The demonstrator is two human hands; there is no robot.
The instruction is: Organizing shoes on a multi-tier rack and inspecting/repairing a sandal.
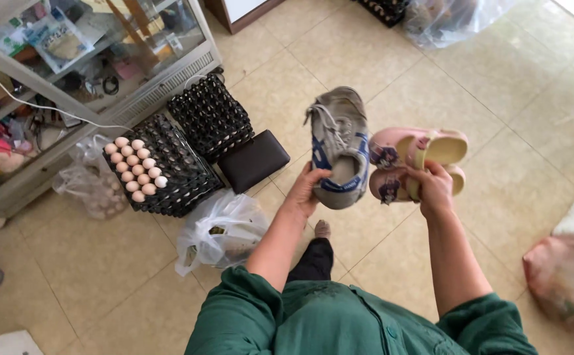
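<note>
My left hand (308, 187) grips a grey sneaker (339, 141) with white laces and blue trim by its heel, toe pointing away from me. My right hand (433, 187) holds a pair of small pink clogs (405, 164) with yellowish straps, stacked one on the other, right beside the sneaker. Both are held above the tiled floor in front of my green sleeves.
Black egg trays (208, 118) stand on the floor at left, one with several eggs (135, 167). A dark brown box (252, 160) and a plastic bag (221, 233) lie nearby. A glass display cabinet (89, 59) fills the upper left. A pinkish bag (566, 276) sits at right.
</note>
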